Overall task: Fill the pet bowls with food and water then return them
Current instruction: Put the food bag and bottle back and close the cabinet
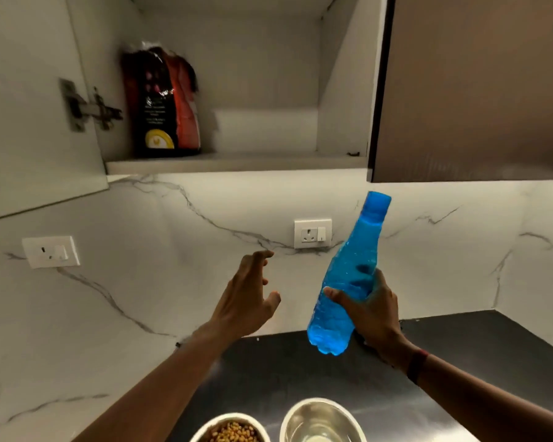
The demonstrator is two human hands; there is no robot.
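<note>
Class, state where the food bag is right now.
In the head view, the food bag stands upper left on the open cabinet shelf, close to the door hinge.

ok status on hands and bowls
Right hand grips blue plastic bottle, left hand open. Round metal bowl of brown kibble filled; second round metal bowl looks empty. Nothing blocking.

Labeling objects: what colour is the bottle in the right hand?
The bottle is translucent blue; head view.

Blue bottle (pixel 348 282), black-and-red bag (pixel 163 100) (yellow emblem), grey-veined white marble wall (pixel 173 250), dark counter (pixel 300 371).
</note>
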